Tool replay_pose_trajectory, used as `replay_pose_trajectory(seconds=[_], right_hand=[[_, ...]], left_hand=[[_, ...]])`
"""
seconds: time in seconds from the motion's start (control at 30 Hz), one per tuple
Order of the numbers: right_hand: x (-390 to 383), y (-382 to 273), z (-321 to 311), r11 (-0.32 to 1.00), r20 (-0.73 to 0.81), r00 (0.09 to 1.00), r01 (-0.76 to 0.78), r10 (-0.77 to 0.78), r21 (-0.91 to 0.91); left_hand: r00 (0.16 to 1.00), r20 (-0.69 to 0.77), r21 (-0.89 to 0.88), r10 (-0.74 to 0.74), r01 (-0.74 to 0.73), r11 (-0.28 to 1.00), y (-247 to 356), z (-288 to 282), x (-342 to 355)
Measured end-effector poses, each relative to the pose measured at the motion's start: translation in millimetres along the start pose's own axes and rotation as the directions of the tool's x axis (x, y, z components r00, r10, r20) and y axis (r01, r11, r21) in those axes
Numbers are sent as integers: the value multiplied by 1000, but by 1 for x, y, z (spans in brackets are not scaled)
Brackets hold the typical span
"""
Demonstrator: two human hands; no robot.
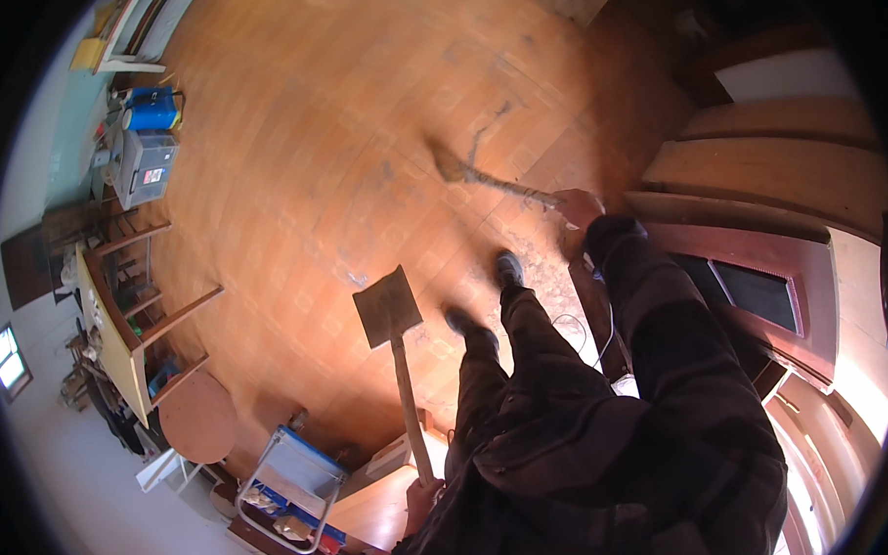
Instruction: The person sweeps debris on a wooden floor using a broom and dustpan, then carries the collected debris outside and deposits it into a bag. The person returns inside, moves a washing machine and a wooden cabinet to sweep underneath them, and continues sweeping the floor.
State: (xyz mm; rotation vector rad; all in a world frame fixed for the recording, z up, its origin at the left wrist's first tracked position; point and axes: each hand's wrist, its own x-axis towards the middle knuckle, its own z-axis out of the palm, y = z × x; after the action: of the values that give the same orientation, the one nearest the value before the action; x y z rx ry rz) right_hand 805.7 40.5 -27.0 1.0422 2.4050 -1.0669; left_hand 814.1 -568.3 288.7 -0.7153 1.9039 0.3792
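Note:
My left hand [422,498], low in the head view, is closed round the wooden handle of a shovel [386,309]. Its flat, square blade points away from me, left of my feet. Out to the right, my right hand [579,209] grips the end of a short brown stick-like tool [504,184]. This tool reaches leftward over the floor and widens at its far end, where blur hides its exact kind. I cannot tell whether either tool touches the floor.
Brown patterned flooring [293,165] bears dark marks and pale dusty patches near my shoes [509,267]. A table [113,328], a round stool [197,416], a metal-framed folding chair [293,488] and a blue container [152,109] line the left. Wooden furniture [754,179] stands on the right.

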Motion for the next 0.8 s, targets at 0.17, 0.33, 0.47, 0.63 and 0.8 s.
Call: replay_pose_trajectory(seconds=[0.17, 0.33, 0.47, 0.63, 0.8], right_hand=[[-35, 48, 0, 757, -40, 891, -360, 452, 545], [-113, 71, -6, 750, -138, 791, -486, 596, 450], [-161, 48, 5, 773, -403, 667, -598, 626, 211], [-183, -26, 23, 712, -284, 729, -377, 623, 592], [-141, -66, 58, 646, -67, 784, -457, 617, 611]], left_hand=[[983, 40, 128, 178, -181, 975, 75, -36, 8], [958, 99, 154, 268, -281, 947, 113, -84, 59], [915, 135, 466, 380, -397, 791, 153, -125, 143], [916, 194, 502, 350, -399, 767, 240, -164, 185], [843, 252, 671, 475, -506, 542, 323, -196, 200]])
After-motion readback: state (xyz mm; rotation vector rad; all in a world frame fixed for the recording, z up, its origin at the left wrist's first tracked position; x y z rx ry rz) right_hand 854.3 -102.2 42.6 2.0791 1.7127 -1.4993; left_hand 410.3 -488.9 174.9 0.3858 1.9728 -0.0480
